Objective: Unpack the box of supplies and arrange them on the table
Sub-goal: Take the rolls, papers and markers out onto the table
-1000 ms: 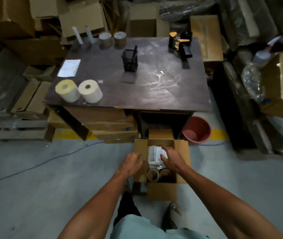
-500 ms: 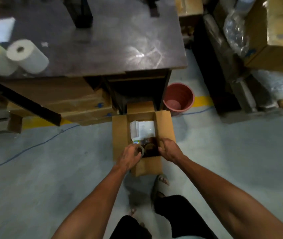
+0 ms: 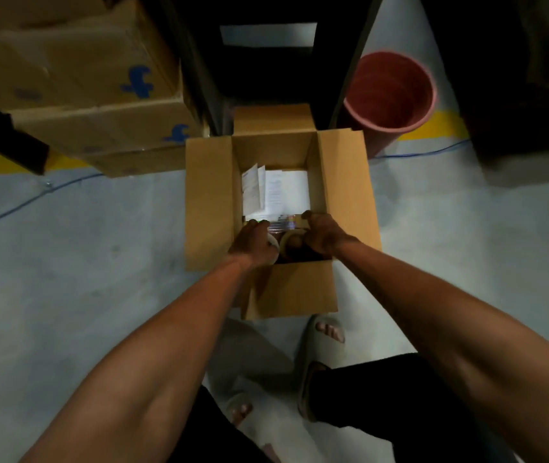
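You have bent lower over the box on the floor, so the counter has slipped out of view. Both hands are now down inside it. Your left hand has curled around a pale tape roll at the near end, and your right hand grips a second roll beside it. White papers lie at the far end. The lift-out looks about to start; those rolls must then go up onto the counter.
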### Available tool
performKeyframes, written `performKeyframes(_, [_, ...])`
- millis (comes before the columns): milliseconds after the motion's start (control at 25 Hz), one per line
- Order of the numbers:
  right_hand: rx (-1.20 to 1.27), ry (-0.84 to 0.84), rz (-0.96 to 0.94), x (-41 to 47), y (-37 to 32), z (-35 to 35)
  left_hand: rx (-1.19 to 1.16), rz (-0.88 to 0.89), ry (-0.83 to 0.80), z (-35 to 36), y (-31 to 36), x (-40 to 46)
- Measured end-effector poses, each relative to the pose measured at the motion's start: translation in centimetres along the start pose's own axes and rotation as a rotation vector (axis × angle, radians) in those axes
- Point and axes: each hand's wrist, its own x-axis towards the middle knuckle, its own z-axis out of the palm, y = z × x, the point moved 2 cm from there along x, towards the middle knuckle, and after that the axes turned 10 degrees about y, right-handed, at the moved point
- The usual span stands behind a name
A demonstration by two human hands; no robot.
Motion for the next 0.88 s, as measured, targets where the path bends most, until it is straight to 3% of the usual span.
performKeyframes(400, [-0.235,-0.004,-0.072,11.4,2.4,12.1,0.232,0.014,0.028,10.2,-5.5,10.5])
performKeyframes(640, [-0.271,-0.034,-0.066,12.8,3.9,13.1,0.272,0.044,0.029,11.7,-7.1,12.5])
performKeyframes(880, [-0.192,-0.157,-0.016,12.9,3.0,14.5,0.293,-0.051,-0.11,12.9,-7.0,12.3])
